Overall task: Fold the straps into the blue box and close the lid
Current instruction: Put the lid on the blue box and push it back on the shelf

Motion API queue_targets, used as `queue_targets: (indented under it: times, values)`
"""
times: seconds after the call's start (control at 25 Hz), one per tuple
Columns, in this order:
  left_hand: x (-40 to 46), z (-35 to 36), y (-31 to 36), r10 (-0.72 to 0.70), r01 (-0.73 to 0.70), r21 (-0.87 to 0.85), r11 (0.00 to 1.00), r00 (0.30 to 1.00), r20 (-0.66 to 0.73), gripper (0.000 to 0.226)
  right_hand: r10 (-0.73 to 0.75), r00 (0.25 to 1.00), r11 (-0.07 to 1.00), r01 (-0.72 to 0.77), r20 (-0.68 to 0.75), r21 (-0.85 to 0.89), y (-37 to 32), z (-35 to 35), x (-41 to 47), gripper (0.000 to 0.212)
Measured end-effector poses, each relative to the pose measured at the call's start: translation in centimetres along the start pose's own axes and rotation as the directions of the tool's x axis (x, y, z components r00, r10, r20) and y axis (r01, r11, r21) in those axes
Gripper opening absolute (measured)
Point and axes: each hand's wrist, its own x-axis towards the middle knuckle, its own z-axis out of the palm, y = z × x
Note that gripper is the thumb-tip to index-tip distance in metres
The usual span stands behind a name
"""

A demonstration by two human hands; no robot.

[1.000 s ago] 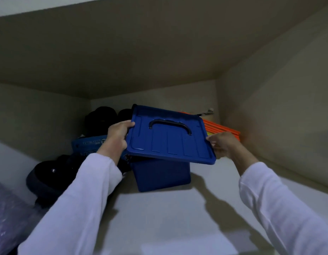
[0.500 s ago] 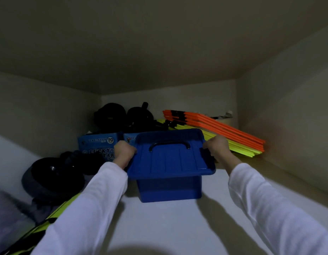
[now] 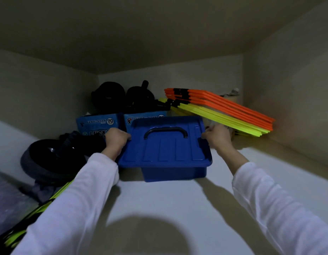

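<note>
Blue plastic box with its flat blue handled lid on top, standing on the white shelf.

Left hand grips the lid's left edge, fingers curled over the rim; right hand holds the right edge, fingers wrapped at the latch notch. Lid lies level on the box; whether it is snapped down, cannot tell. No straps visible outside, so folding looks done. Likely left: press both latches home. Behind: printed blue cartons, orange and yellow flat bars, black round gear.
</note>
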Motion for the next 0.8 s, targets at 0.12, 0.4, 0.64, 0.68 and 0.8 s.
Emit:
queue_targets:
  times: [0.12, 0.4, 0.64, 0.68, 0.8]
  values:
    - [-0.1, -0.3, -0.7, -0.031, 0.03, 0.044, 0.999, 0.999, 0.025, 0.013, 0.032, 0.999, 0.999, -0.032, 0.008, 0.004, -0.1, 0.3, -0.2, 0.036]
    - [0.2, -0.3, -0.3, -0.047, 0.037, 0.176, 0.984, 0.998, 0.05, 0.019, 0.07, 0.997, 0.996, -0.067, 0.043, -0.059, -0.7, 0.9, 1.4, 0.028]
    - [1.6, 1.4, 0.7, -0.003, -0.024, 0.293, 0.956, 0.996, 0.091, 0.037, 0.083, 0.996, 0.986, -0.08, 0.015, -0.145, -0.8, 1.2, 3.3, 0.021]
    - [1.9, 1.7, 0.7, -0.008, -0.02, 0.298, 0.955, 0.996, 0.093, 0.036, 0.094, 0.995, 0.984, -0.09, 0.016, -0.152, -0.6, 1.3, 3.6, 0.025]
    - [2.8, 2.5, 0.2, -0.023, -0.008, 0.315, 0.949, 0.995, 0.096, 0.037, 0.062, 0.998, 0.97, -0.059, 0.004, -0.234, -0.2, 1.8, 4.4, 0.016]
